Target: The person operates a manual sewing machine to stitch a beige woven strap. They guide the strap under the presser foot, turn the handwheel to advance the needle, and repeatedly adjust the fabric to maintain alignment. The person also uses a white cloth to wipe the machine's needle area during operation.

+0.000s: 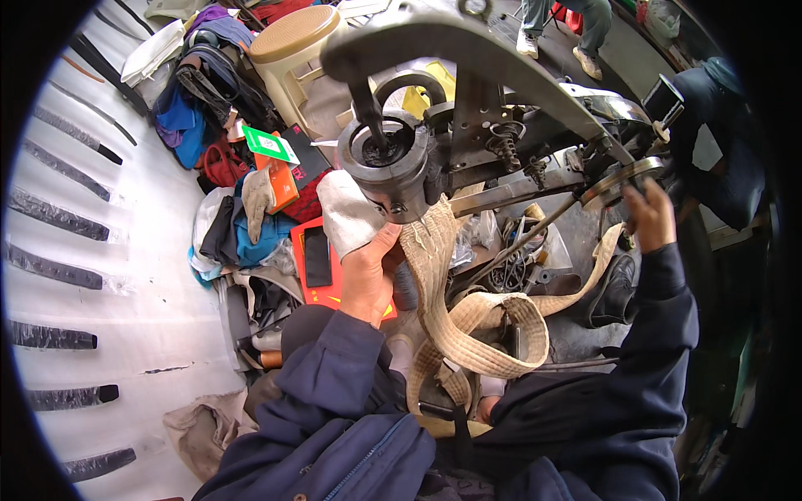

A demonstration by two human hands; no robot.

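A dark metal hand-cranked sewing machine (493, 125) stands in front of me, its needle bar coming down over a round metal post (384, 167). My left hand (368, 280) is closed just below the post, its thumb up against a white piece of material (347, 213). Most of its fingers are hidden behind. Beside that hand, a beige woven webbing strap (430, 267) hangs from under the post and loops down over my lap. At the machine's right end, my right hand (652, 219) has its fingers curled at the rim of the hand wheel (622, 182).
To the left lie heaped bags and cloths (213, 75), a beige stool (292, 42) and a phone (318, 257) on a red box. A black shoe (614, 292) and loose tools are on the floor at right. Other people's legs (568, 29) show at the back.
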